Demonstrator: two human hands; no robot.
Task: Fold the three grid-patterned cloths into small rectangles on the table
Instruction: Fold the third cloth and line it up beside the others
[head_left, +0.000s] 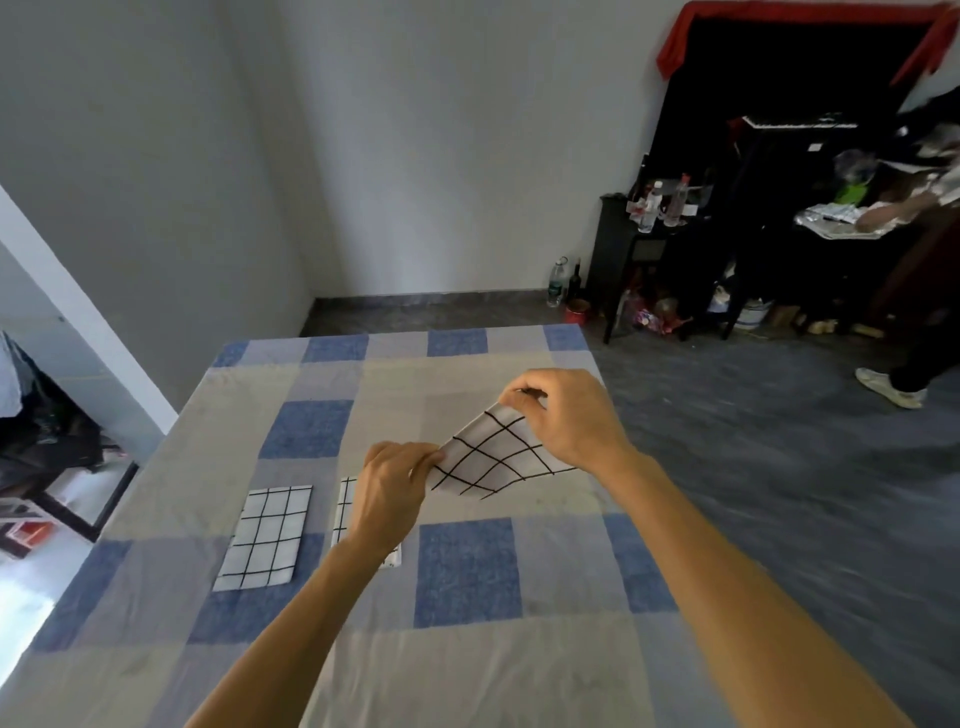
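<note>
Pinching opposite corners, the left hand (390, 486) and right hand (566, 415) hold a grid cloth (493, 457) above the tabletop (467, 571); two folded cloths (265, 535) lie left of it.

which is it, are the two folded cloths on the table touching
Apart. The head view shows a strip of tablecloth between the left folded cloth and the second folded cloth behind the left hand.

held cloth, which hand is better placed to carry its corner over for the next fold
Likely the right hand: its grip pinches the cloth by its raised far corner, free to swing over. The left hand pinches the lower near edge, suited to anchoring.
</note>
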